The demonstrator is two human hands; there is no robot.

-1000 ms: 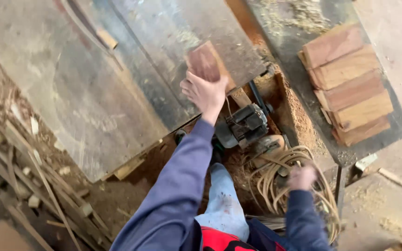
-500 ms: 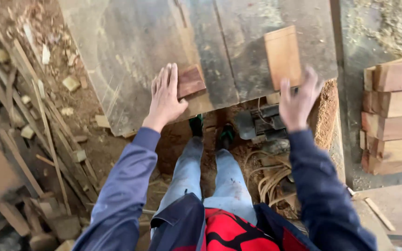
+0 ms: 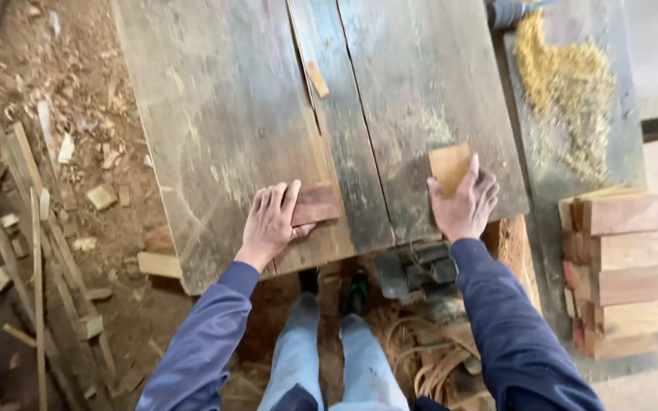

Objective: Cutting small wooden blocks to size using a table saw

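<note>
So the landmark here is the big worn wooden table top (image 3: 230, 129); everything hangs off that. Left hand (image 3: 272, 222) lies flat near its front edge, fingers spread and pressing down on a small reddish-brown wood block (image 3: 315, 205) that sits on the boards — palm on top, not wrapped around it, so it's an open hand resting on the piece; right hand (image 3: 464, 204) is further along the same front edge, fingers curled over the near end of a lighter tan wood block (image 3: 449, 166) which also lies on the table top, and it looks like a loose grip rather than a hard clamp. The two hands are well apart with a plank seam between them; a thin offcut sliver (image 3: 316, 79) lies up toward the far side of the table, beside a long slot. Off the table's right edge there's a heap of yellow sawdust (image 3: 569, 84), and nearer the front corner a stack of reddish wood blocks (image 3: 622, 270); under the front edge a dark motor (image 3: 413, 270) shows — with coiled cable (image 3: 428, 358) below it; left of the table the ground is littered with wood scraps (image 3: 39, 228).
</note>
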